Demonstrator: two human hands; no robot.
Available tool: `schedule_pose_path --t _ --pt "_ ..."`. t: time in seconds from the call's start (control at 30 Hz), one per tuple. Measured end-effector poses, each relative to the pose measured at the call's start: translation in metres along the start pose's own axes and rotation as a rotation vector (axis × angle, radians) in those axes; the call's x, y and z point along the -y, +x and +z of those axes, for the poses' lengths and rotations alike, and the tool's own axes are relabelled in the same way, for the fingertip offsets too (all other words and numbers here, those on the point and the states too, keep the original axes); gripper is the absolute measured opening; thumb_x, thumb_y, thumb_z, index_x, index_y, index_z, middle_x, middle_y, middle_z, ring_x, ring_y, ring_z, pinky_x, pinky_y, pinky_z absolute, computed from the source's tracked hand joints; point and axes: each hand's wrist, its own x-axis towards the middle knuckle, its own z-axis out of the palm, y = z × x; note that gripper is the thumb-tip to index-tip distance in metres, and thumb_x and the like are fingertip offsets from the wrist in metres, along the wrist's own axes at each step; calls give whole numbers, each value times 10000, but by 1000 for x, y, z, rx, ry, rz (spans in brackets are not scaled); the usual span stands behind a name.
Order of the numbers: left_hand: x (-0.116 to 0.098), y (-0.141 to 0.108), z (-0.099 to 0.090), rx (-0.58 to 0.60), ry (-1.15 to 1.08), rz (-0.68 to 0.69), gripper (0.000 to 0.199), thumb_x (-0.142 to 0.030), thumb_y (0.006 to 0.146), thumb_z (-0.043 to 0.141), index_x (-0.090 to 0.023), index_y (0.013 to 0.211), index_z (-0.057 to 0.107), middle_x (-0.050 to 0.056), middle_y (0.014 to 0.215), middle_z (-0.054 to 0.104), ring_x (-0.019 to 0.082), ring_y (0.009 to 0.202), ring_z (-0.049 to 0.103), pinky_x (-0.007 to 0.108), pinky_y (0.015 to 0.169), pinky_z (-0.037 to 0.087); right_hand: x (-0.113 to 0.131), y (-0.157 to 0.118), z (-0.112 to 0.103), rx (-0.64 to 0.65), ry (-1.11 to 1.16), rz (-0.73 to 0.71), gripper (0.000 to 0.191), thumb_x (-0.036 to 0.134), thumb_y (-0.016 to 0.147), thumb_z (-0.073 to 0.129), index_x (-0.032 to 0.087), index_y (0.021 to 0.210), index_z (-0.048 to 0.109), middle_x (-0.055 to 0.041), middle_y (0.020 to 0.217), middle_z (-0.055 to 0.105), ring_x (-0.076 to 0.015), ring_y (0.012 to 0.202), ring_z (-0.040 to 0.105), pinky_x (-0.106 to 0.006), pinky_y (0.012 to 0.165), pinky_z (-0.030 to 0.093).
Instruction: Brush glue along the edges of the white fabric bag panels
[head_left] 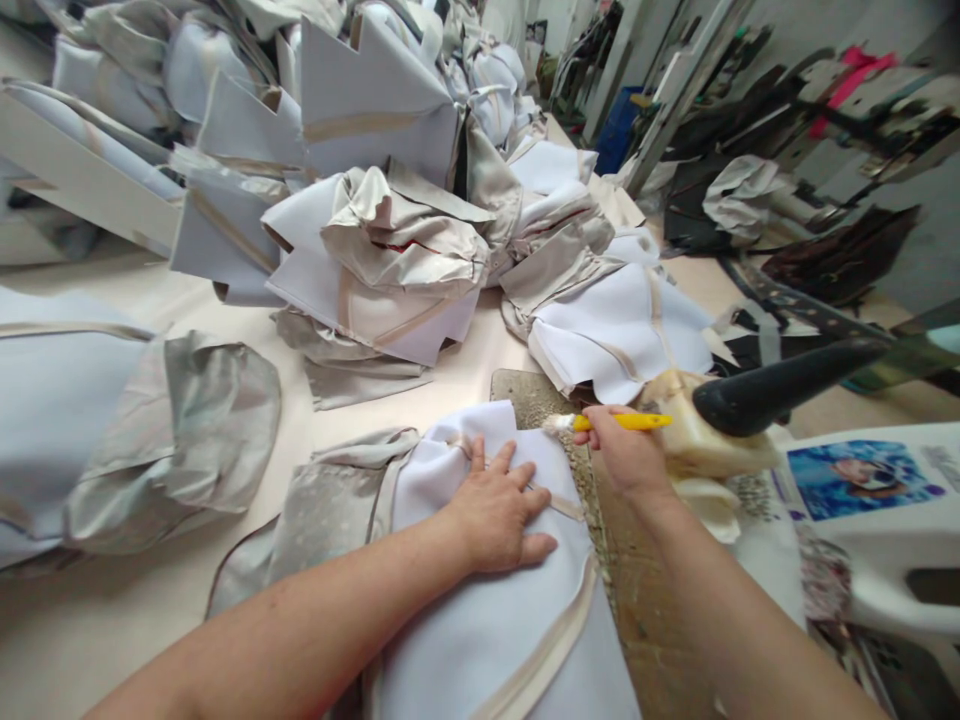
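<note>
My left hand [504, 510] lies flat, fingers spread, on a pale lavender-white fabric piece [495, 650] with beige tape strips and a grey satin lining [326, 515] at its left. In my right hand [626, 452] is a small brush with a yellow handle [634, 422]. Its whitish bristles are at the notched upper right edge of the fabric piece; I cannot tell whether they touch it. Under that edge lies a worn board [525, 392] speckled with dried residue.
Sewn pieces of the same fabric [405, 250] are heaped across the table's far side. Another piece [172, 440] lies at left. To the right stand a cut-open yellowish plastic container [667, 400] with a black horn-shaped part [787, 390] and a white printed jug [885, 540].
</note>
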Motion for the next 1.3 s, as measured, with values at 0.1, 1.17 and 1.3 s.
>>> schedule_pose_path --t 0.1,1.17,1.3 --pt "0 -1 0 -5 -1 0 506 -582 826 457 -263 1209 538 98 1306 497 426 1315 259 760 978 33 2 -4 -1 40 -15 54 193 330 738 514 197 606 558 -12 496 597 -177 537 586 -277 556 441" --pt "-10 0 -4 25 29 -30 484 -565 830 460 -283 1215 538 88 1349 456 403 1339 207 739 992 -20 -19 -81 -49 90 -84 170 261 379 752 531 197 569 572 5 500 562 -168 552 530 -282 613 398" --pt "-24 -3 -6 -18 19 43 332 -404 879 431 -225 1127 559 72 1241 541 296 1260 356 653 1062 -15 -18 -75 -42 88 -31 46 253 392 777 530 196 629 588 10 557 578 -155 553 514 -268 589 388"
